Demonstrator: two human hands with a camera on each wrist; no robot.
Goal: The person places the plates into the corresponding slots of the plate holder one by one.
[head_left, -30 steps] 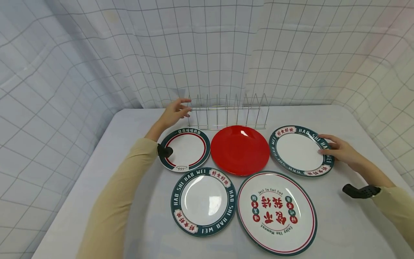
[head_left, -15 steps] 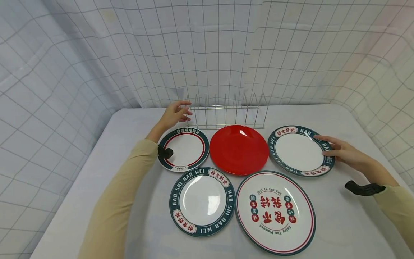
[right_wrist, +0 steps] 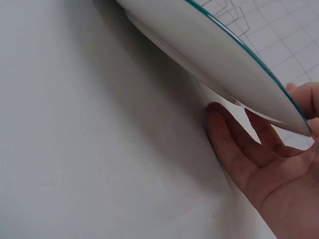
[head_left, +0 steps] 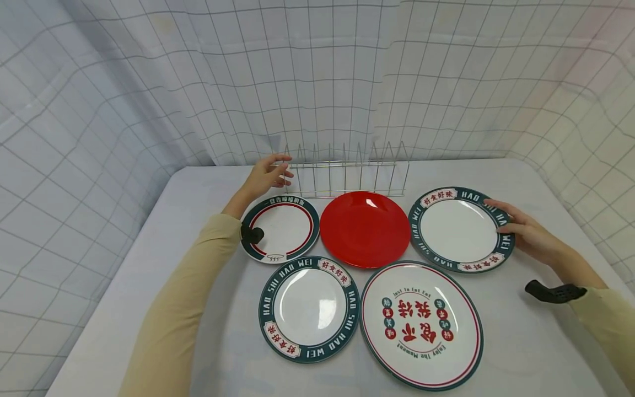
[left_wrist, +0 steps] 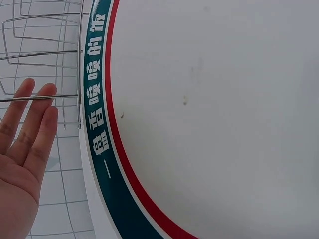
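Head view: R hand [head_left: 533, 237] holds the R plate [head_left: 458, 230] by its outer edge, pinching the rim w/ digits above & others below. R plate is white w/ dark green lettered rim, at the R end of the back row, beside the red plate [head_left: 364, 230]; can't tell if those two touch. R wrist view shows its underside & foot ring, tilted, held edge up off the table [head_left: 541, 353], shadow beneath. Can't tell if the far edge rests on anything.

L hand [head_left: 265, 175] is at the L end of the wire rack [head_left: 342, 164], fingers spread & nearly straight, gripping nothing. L wrist view has a wire crossing in front of the fingers; contact w/ it unclear.

Rack stands at the back of table, behind red plate. Small plate [head_left: 290, 231], white w/ green rim & red ring, lies L of red plate, under the L wrist; L wrist cam [head_left: 253, 235] overlaps it in head view. Nearer the person: front plate [head_left: 311, 309], same pattern as R plate, & to its R the big plate [head_left: 421, 364], w/ red characters mid-plate & thin red line inside a green edge.

Grid cloth [head_left: 317, 71] hangs behind & at both sides. Sleeves [head_left: 183, 309] are tan.
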